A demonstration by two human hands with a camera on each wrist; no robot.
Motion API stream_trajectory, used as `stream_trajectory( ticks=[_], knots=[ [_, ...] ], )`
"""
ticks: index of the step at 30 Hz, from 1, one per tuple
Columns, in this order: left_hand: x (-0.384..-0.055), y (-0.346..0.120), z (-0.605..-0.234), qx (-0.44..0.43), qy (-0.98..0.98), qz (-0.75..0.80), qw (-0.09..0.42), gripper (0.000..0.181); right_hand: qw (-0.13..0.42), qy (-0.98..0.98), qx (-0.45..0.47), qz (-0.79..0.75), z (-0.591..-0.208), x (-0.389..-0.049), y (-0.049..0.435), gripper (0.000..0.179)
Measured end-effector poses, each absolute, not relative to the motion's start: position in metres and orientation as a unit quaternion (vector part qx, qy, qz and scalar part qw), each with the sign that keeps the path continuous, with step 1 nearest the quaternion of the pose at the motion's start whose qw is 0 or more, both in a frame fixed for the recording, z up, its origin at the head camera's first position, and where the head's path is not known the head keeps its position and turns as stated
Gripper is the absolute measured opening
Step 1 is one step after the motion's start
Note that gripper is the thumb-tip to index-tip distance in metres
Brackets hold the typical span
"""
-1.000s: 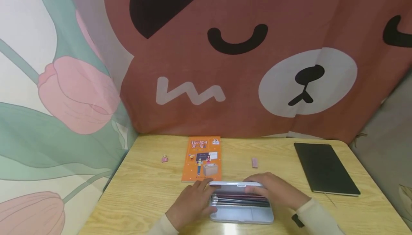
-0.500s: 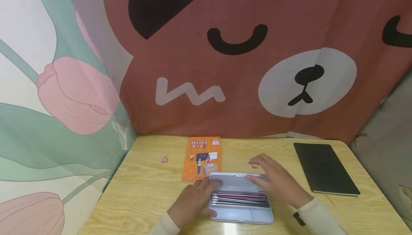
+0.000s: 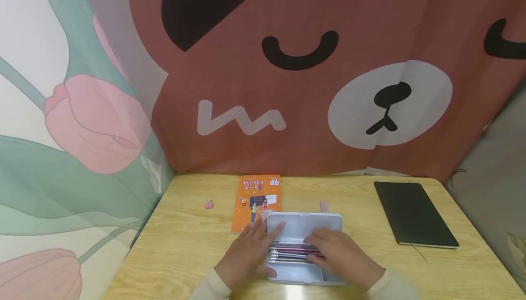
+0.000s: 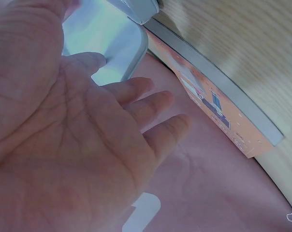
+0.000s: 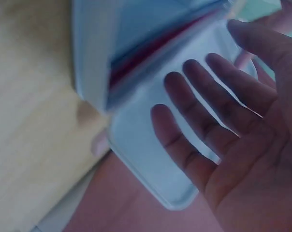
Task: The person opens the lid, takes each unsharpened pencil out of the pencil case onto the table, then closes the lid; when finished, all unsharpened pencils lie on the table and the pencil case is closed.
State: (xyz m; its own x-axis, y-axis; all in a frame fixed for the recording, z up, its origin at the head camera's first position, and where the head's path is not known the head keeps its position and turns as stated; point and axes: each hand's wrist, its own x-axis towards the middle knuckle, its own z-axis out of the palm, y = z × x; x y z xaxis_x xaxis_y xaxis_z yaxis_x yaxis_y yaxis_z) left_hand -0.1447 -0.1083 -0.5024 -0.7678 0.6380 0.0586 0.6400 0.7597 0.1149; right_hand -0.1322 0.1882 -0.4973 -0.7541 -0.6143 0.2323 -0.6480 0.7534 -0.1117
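A pale pencil case (image 3: 291, 272) lies with its lid (image 3: 292, 221) tilted back, and several pencils (image 3: 287, 253) rest in its middle compartment. At its left side, my left hand (image 3: 245, 252) has its thumb by the near corner and its forefinger against the inner lid. In the left wrist view those fingers (image 4: 158, 140) are spread and fairly straight. My right hand (image 3: 345, 254) reaches over the case's right half, fingertips above the pencils' ends and thumb lower down. Loosely extended fingers (image 5: 184, 150) show in the right wrist view, with nothing gripped; that hand hides the case's right end.
Behind the case lies an orange book (image 3: 243, 208), partly covered by the lid. A pink eraser (image 3: 323, 207) sits just past the lid. A pink binder clip (image 3: 209, 204) is at far left, a black notebook (image 3: 415, 213) at right. A printed cloth (image 3: 246, 154) hangs behind the table.
The lid has swung from nearly upright to tilted further back. My right hand has left the lid and come down over the pencils, while the left stays at the case's left side.
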Motion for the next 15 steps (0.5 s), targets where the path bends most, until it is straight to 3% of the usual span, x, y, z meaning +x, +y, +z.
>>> stream_trajectory(
  ticks=[15],
  knots=[
    [-0.148, -0.108, -0.504, -0.338, -0.937, -0.086, -0.005, 0.123, 0.066, -0.938, 0.340, 0.012, -0.517, -0.132, 0.174, 0.018]
  ],
)
